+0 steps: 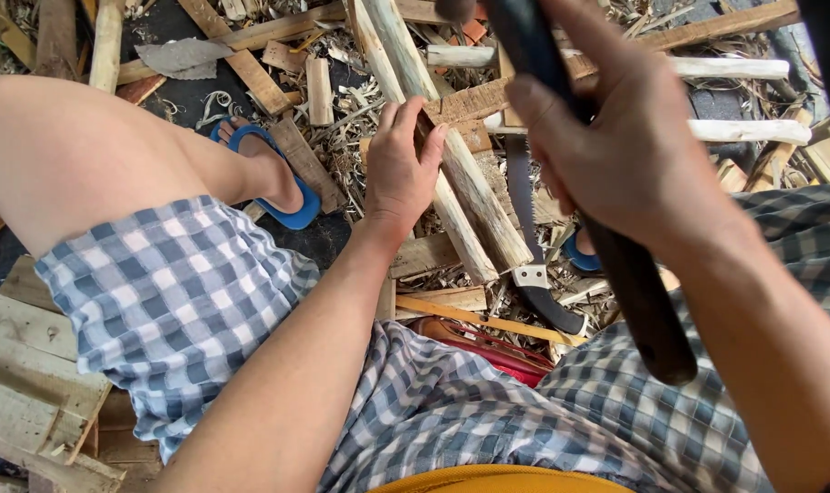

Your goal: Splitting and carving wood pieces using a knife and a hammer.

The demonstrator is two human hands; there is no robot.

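Wooden stake [451,164] slants upward-left, left hand [401,169] gripping.

Blue-and-white checked cloth shorts [187,301]. Bright blue rubber flip-flop [282,183]. Pale, peeled round wooden pole [451,164], cream with brownish streaks. Dark, near-black long tool handle [634,292]. Grey-bladed folding saw [529,237], black at the grip. Yellow thin wooden strip [469,318]. Red curved object [497,351]. Mustard-yellow shirt hem [497,479]. Pale tan wood shavings [342,128] over dark ground.
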